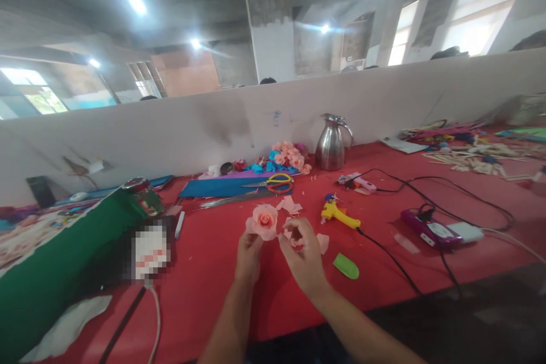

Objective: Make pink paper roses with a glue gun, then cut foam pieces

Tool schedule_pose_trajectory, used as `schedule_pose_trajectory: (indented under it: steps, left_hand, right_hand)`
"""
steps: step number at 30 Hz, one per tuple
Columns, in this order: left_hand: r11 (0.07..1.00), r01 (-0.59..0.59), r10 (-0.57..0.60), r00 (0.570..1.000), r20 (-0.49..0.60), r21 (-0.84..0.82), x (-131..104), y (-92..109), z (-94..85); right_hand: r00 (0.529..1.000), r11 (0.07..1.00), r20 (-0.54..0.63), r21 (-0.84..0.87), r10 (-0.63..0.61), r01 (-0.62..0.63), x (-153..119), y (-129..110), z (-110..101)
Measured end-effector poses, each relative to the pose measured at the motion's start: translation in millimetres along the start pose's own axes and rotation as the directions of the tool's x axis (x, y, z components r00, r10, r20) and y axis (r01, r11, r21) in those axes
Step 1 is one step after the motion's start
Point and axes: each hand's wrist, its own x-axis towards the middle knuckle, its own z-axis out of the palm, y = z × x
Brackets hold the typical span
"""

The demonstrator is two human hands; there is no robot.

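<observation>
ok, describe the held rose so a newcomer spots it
On the red table, find the person's left hand, near the middle. It holds one pink artificial rose; unlike the roses bunched beside the metal jug, it's alone.

Left forearm (230,315) reaching bare toward one o'clock, right forearm (356,321) angled toward ten, we hold our left hand (248,255) upright, fingers (242,244) drawn together; our right hand (303,259) sits just beside, at its three o'clock, curled.
</observation>
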Motion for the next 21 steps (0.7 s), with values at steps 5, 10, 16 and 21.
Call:
schedule_pose_trajectory:
  steps: [5,10,16,21]
  left_hand:
    - [1.0,0.016,-0.016,1.0,0.027,0.001,0,0,-2.2]
    - [0.999,0.02,-0.02,1.0,0.002,-0.025,-1,1,-1.3]
    - [1.0,0.017,-0.017,1.0,-0.006,-0.025,0,1,-1.4]
    - [1.0,0.012,-0.012,1.0,-0.014,-0.002,-1,4,1.5]
  right_hand:
    - [0.939,0.897,0.125,-0.279,-0.322,0.344,11,-6,-8]
    - [0.887,0.765,0.174,-0.453,-0.428,0.457,17,-4,-3]
    - [0.878,0.716,0.178,-0.518,-0.444,0.467,16,-4,-2]
    - [0.869,0.709,0.167,-0.516,-0.466,0.48,18,-3,0]
